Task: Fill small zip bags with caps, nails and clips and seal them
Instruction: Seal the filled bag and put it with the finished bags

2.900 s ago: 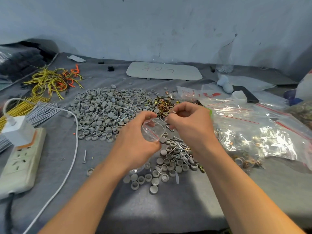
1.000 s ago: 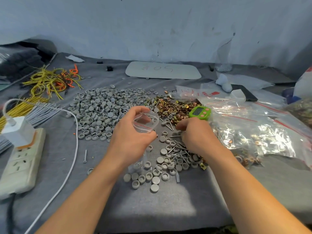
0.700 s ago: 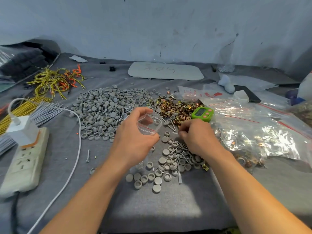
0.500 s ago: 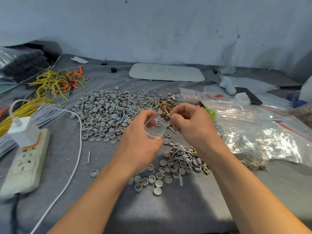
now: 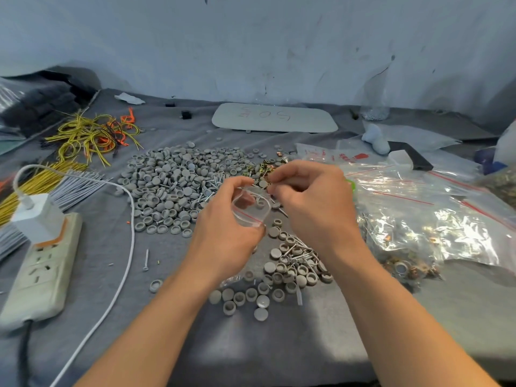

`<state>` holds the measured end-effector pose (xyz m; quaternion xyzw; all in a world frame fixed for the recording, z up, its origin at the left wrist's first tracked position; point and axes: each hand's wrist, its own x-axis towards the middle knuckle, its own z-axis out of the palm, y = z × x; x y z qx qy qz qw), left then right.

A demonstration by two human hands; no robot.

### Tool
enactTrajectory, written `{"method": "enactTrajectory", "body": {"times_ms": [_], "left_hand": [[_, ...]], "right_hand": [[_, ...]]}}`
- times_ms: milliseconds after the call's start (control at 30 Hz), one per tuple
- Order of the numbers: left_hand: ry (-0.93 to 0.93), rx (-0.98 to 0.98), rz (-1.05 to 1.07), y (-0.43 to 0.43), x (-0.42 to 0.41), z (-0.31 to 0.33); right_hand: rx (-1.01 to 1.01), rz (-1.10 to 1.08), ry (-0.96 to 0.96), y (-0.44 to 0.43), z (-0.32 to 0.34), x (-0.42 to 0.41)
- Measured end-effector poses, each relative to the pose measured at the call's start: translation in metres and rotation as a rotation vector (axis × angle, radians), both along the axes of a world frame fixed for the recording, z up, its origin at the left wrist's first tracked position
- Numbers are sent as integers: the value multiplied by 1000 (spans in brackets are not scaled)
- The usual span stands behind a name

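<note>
Small clear red-lined zip bag (image 5: 250, 211), gripped mouth-open by left hand (image 5: 223, 238); right hand (image 5: 314, 210) curled at rim, load indiscernible; drop deep inside.

There are caps (image 5: 178, 185) beyond counting in the middle heap, one small clear bag (image 5: 250, 209), one power strip (image 5: 42, 269) and one charger (image 5: 37, 216) on the left, one nail (image 5: 145, 259) lying alone near them, and one pale board (image 5: 275, 117) at the far side.
</note>
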<state>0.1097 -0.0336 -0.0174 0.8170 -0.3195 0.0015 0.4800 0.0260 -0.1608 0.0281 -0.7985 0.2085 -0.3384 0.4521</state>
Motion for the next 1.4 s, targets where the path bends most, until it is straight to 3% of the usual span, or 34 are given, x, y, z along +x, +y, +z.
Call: {"method": "enactTrajectory", "body": {"times_ms": [67,200,267,600,733,900,967,1100,1200,1333,1400], "left_hand": [[3,-15,0,3,3,-1],[17,-38,33,8,5,1],[24,-53,54,10,6,1],[-21,-19,52,4,5,0],[-50,6,44,3,3,1],[-50,53,30,1,-5,2],[-44,54,13,-5,-10,3],[-45,49,-51,-10,-13,6],[-14,-10,-65,-9,-11,5],[73,-103,-48,-7,-4,3],[129,-167,-46,-7,-2,5]], "right_hand": [[-58,-101,104,-14,-1,-4],[-301,-104,703,-32,-18,-8],[-327,-40,889,-33,-24,-7],[-448,79,998,-31,-24,-10],[-522,5,916,-30,-21,-12],[-209,-38,308,-24,-11,-12],[-188,30,172,-16,-2,-15],[-335,193,214,4,6,-15],[-255,226,154,7,3,-12],[-29,36,-6,-10,3,-14],[2,-30,64,-20,2,-18]]}}
